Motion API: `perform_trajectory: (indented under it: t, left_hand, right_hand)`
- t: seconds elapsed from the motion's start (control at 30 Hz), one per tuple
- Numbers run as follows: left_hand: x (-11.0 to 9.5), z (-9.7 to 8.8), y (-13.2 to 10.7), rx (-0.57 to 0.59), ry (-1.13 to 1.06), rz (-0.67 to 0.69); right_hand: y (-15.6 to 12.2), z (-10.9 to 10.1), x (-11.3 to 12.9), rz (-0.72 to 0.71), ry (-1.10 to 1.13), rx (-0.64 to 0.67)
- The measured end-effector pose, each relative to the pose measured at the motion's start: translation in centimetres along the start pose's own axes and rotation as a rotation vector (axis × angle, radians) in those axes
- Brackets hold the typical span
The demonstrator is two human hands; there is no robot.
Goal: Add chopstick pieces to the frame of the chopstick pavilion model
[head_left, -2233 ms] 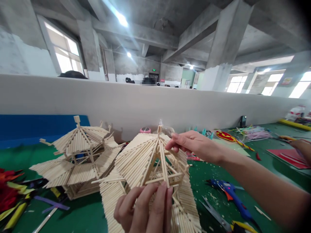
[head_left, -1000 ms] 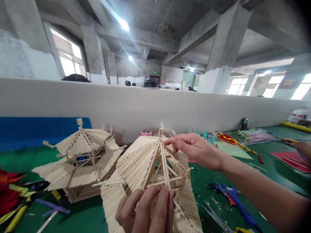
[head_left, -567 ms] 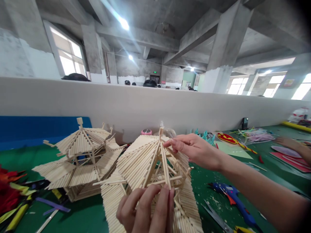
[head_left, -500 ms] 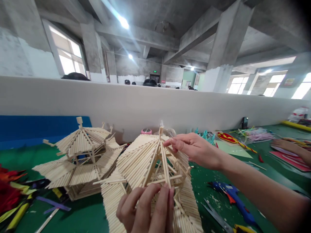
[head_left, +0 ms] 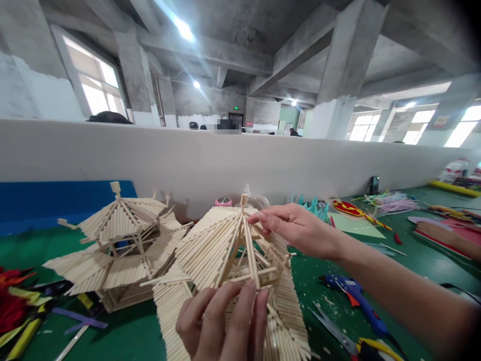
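Observation:
A pagoda roof model made of thin wooden sticks stands in front of me on the green table. My left hand is closed on the lower end of one of its ridge sticks, at the near edge of the upper roof. My right hand reaches in from the right and pinches a stick just below the roof's peak. A second, similar stick pagoda sits to the left, untouched.
A blue glue gun and scissors lie at the right. Coloured paper scraps are at the left, more craft pieces at the far right. A grey partition runs behind. Another person's hand rests at the right edge.
Both hands stay on the stick roof; my right hand has slid slightly down and left beside the peak. The other person's hand at the far right has come further into view.

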State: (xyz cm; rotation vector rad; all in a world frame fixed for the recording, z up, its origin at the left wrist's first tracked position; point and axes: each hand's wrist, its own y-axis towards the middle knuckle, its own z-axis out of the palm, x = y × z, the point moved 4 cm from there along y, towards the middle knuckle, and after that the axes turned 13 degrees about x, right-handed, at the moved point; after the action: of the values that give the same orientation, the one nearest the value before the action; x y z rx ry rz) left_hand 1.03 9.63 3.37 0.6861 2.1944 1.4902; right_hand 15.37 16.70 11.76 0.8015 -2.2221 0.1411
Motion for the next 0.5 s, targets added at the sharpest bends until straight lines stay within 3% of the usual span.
perform_trajectory:
  t: [0.13, 0.5]
  left_hand:
    - [0.08, 0.02, 0.04, 0.009, 0.010, 0.013]
    - [-0.29, 0.10, 0.29, -0.101, -0.064, -0.070]
  right_hand:
    - [0.01, -0.04, -0.05, 0.000, -0.013, 0.007]
    - [0.20, 0.04, -0.23, -0.006, 0.018, 0.004]
